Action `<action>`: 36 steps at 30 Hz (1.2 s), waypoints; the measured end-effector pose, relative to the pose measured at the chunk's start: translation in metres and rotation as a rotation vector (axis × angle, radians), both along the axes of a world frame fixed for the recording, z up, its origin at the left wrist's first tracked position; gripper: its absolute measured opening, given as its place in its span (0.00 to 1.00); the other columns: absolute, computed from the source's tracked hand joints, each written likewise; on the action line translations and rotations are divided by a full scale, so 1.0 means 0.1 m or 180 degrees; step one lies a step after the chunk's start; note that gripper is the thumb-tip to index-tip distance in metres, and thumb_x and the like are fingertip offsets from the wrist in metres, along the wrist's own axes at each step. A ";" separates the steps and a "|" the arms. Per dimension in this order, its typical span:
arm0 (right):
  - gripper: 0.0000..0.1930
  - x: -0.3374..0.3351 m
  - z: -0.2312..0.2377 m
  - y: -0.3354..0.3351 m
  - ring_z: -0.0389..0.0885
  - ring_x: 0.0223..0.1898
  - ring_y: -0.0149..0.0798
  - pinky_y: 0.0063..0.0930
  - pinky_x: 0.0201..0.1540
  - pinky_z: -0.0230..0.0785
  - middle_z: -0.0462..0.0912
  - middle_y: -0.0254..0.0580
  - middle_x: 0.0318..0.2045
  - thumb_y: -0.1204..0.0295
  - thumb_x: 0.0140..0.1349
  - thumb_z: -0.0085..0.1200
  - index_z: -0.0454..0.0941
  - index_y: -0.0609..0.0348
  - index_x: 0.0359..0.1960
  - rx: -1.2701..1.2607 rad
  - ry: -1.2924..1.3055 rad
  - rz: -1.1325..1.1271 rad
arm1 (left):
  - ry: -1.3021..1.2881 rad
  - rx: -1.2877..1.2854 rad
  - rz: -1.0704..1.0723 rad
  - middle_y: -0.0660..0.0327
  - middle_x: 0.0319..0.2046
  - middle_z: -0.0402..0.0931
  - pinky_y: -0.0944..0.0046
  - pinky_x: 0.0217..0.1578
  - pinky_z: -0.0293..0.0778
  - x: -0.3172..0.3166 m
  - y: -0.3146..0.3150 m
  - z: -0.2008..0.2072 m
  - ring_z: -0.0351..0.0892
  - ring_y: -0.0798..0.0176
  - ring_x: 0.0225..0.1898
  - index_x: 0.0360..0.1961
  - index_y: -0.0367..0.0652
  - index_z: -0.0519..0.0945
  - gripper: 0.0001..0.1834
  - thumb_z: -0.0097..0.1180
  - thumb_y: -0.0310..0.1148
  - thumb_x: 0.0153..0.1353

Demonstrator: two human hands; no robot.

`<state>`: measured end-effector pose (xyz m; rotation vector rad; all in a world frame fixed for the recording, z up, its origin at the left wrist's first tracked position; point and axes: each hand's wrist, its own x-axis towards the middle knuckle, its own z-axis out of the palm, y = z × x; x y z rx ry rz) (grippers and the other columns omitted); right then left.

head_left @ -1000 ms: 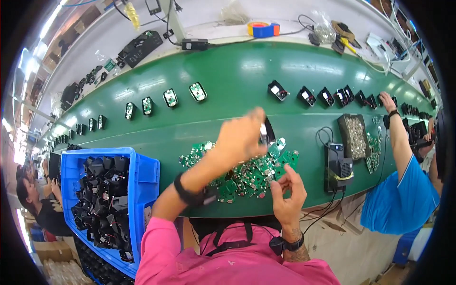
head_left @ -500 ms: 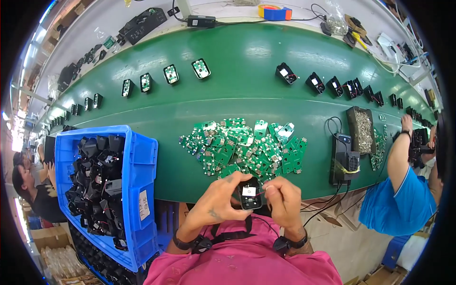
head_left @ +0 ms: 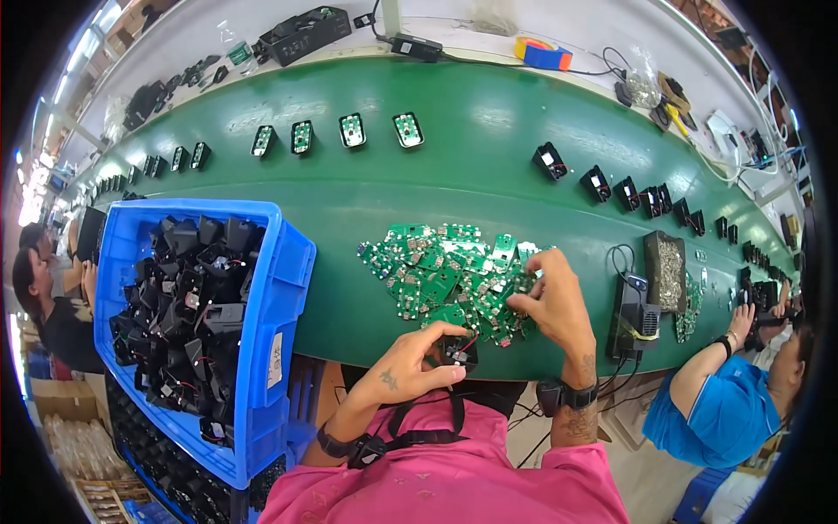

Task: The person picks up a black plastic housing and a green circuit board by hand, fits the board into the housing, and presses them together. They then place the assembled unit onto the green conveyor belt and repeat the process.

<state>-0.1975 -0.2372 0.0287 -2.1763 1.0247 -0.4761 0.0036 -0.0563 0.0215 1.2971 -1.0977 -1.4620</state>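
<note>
My left hand (head_left: 403, 365) is closed around a small black plastic housing (head_left: 460, 352) near the table's front edge. A thin red wire shows at the housing's open top. Over the right side of a loose pile of green circuit boards (head_left: 428, 275), my right hand (head_left: 560, 306) pinches one circuit board (head_left: 525, 282) between thumb and fingers. The fingers partly hide that board.
A blue crate (head_left: 292, 262) full of black housings stands left. Board-filled housings (head_left: 352, 130) line the far left; wired housings (head_left: 550, 162) line the far right. A black power unit (head_left: 630, 306) and a tray of small parts (head_left: 666, 271) sit right. A co-worker in blue (head_left: 720, 402) works there.
My right hand has left the housing's wire and moved right and away from me to the board pile, closing on a board. My left hand keeps the housing, now tilted. The view has shifted.
</note>
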 end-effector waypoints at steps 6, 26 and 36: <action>0.14 -0.21 -0.11 0.03 0.79 0.23 0.27 0.17 0.24 0.70 0.80 0.38 0.29 0.79 0.58 0.65 0.71 0.66 0.40 0.0972 -0.1498 -0.1292 | -0.0877 -0.0443 0.1246 0.49 0.49 0.75 0.62 0.41 0.82 -0.19 0.01 0.11 0.84 0.56 0.45 0.60 0.33 0.66 0.39 0.68 0.31 0.47; 0.12 0.02 -0.21 0.88 0.62 0.10 0.27 0.20 0.15 0.56 0.75 0.40 0.20 0.68 0.73 0.45 0.72 0.64 0.49 0.4458 -0.3292 -0.1104 | -0.2766 -0.1486 0.0847 0.51 0.37 0.71 0.53 0.34 0.76 -0.34 -0.30 0.28 0.76 0.49 0.32 0.68 0.39 0.66 0.49 0.64 0.43 0.41; 0.10 0.08 -0.17 0.90 0.64 0.11 0.25 0.18 0.14 0.55 0.76 0.39 0.19 0.67 0.72 0.49 0.73 0.60 0.46 0.3601 -0.3055 -0.1217 | -0.3050 -0.1353 0.0666 0.51 0.37 0.71 0.52 0.35 0.77 -0.29 -0.30 0.28 0.77 0.48 0.34 0.69 0.41 0.66 0.49 0.64 0.44 0.41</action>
